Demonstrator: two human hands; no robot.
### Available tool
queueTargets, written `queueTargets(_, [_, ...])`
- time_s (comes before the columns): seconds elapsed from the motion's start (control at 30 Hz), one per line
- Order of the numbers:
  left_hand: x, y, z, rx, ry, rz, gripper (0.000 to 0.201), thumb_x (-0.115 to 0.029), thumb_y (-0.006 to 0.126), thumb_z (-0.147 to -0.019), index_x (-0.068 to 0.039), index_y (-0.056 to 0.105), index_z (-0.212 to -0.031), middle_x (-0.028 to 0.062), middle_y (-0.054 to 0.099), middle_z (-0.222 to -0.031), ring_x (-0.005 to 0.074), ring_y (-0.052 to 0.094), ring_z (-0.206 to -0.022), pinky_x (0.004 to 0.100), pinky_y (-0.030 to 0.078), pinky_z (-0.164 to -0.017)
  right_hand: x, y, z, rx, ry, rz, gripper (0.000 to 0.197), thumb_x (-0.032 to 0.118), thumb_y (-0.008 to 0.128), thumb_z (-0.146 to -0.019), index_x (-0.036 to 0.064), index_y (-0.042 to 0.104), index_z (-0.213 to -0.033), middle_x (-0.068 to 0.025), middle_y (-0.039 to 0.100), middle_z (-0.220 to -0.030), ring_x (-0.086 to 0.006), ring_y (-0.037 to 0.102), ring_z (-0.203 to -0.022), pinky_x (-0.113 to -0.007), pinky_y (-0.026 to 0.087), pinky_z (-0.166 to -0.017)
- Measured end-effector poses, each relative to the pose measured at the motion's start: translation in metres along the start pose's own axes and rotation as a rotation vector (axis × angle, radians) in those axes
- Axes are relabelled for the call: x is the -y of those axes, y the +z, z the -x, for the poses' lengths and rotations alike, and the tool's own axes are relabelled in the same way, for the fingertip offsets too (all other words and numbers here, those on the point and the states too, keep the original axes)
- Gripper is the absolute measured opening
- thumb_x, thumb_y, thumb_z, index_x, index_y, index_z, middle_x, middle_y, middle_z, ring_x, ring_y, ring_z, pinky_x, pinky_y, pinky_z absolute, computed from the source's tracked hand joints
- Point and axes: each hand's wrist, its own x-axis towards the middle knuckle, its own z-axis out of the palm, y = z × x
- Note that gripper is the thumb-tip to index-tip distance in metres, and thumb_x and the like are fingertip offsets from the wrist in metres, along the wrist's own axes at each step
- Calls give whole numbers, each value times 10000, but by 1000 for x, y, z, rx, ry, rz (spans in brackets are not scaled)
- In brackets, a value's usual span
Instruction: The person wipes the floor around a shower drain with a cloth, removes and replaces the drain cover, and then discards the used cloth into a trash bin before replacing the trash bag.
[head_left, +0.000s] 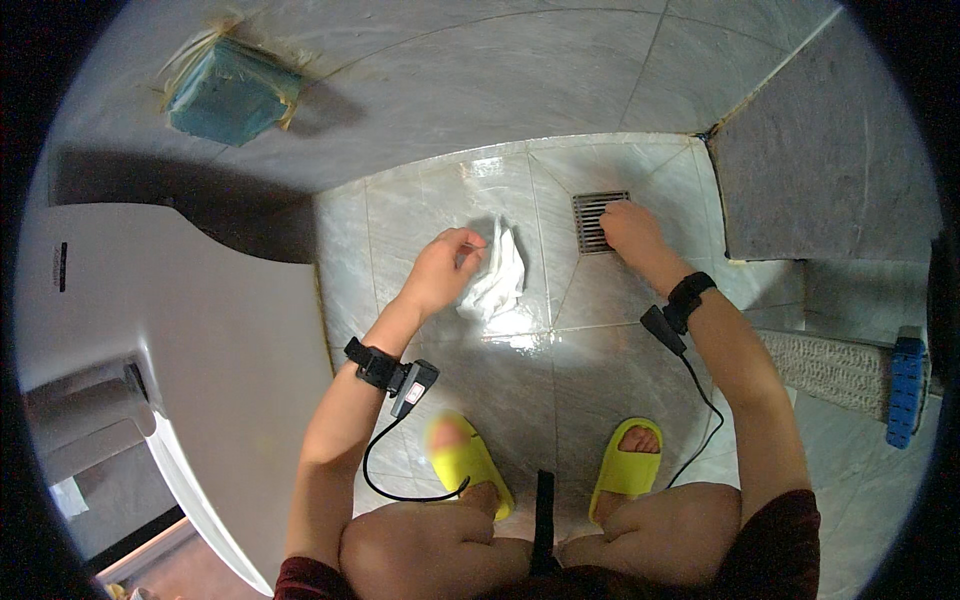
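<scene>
We are crouched over a wet, glossy tiled floor (440, 200) in a small bathroom, with grey tiled walls rising at the top and right. A white toilet (150, 330) fills the left side, and a metal floor drain (597, 221) sits in the tiles ahead of us.

Our left hand (440, 270) is closed around one end of a crumpled white cloth (497, 275), which hangs down and touches the floor just left of the drain. Our right hand (630, 228) rests on the drain's right edge, fingers curled down onto the grate; we cannot tell whether it grips anything. Both wrists carry black bands with cables. Our yellow slippers (625, 465) stand on the tiles below.

On the upper wall, a teal block (232, 92) is taped in place with yellowish tape. A blue brush (905, 385) lies at the right, beside a grey mat (830, 365).
</scene>
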Motion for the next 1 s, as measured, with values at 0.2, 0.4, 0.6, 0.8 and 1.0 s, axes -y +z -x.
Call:
queueTargets(0.2, [-2, 3, 1, 10, -21, 19, 216, -104, 584, -877, -3, 595, -1068, 121, 612, -1060, 218, 607, -966, 314, 472, -862, 13, -10, -16, 85, -244, 252, 150, 81, 573, -791, 8, 700, -821, -136, 674, -874, -277, 647, -848, -383, 527, -709])
queueTargets(0.4, [-13, 11, -7, 5, 18, 71, 216, -102, 584, -877, -4, 597, -1069, 120, 610, -1066, 208, 598, -978, 315, 471, -861, -14, -13, -17, 244, -185, 141, 77, 104, 644, -702, 34, 652, -730, -99, 620, -818, -286, 607, -780, -379, 498, -698])
queueTargets(0.6, [-15, 7, -8, 19, 3, 73, 205, -92, 579, -882, -5, 595, -1067, 118, 607, -1049, 215, 599, -983, 316, 473, -873, -35, -46, 12, 153, -215, -226, 61, 99, 638, -654, 50, 647, -689, -143, 633, -758, -353, 611, -707, -428, 495, -624])
queueTargets(0.8, [-22, 14, -13, 8, 55, 67, 197, -97, 584, -884, -13, 597, -1062, 114, 604, -1052, 205, 600, -962, 312, 476, -862, -54, -46, 54, 237, -291, -86, 77, 110, 615, -687, 47, 601, -644, -133, 602, -744, -333, 602, -721, -432, 485, -620])
queueTargets(1.0, [-33, 26, -23, 51, 102, 42, 180, -92, 589, -882, -12, 597, -1043, 115, 604, -1056, 212, 603, -945, 309, 479, -852, -61, -25, 97, 78, -308, -186, 137, 134, 625, -734, 37, 592, -824, -123, 581, -884, -319, 588, -835, -413, 484, -701])
